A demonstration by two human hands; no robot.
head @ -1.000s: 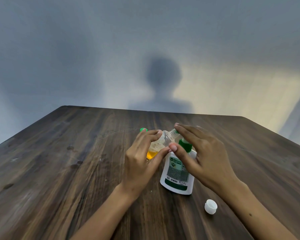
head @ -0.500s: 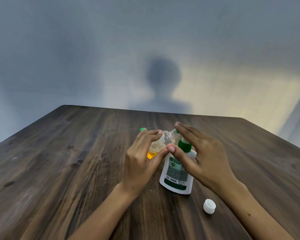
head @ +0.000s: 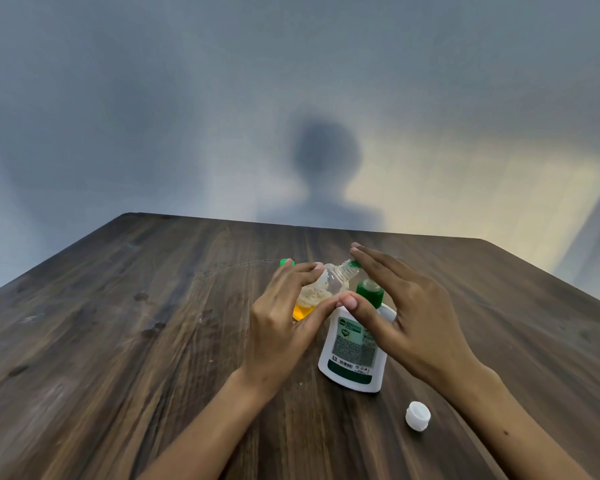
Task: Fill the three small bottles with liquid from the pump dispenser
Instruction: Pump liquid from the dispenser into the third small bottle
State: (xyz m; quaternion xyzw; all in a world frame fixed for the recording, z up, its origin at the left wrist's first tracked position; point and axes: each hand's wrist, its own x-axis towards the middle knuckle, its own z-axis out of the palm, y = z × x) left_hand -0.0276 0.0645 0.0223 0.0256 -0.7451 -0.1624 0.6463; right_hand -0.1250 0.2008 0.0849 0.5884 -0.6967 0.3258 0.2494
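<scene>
A small bottle (head: 326, 289), tilted with its neck toward the pump dispenser (head: 355, 344), is held by the left hand (head: 284, 327); the right hand (head: 406, 313) is spread flat over the pump.

Pump dispenser (head: 352, 355) label reads "ORIGINAL"; smaller print below too blurred.

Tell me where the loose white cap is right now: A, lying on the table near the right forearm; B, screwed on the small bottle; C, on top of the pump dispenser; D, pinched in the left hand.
A: the white cap lies by itself on the wooden table, beside the right forearm and nearer the camera than the pump dispenser.
</scene>
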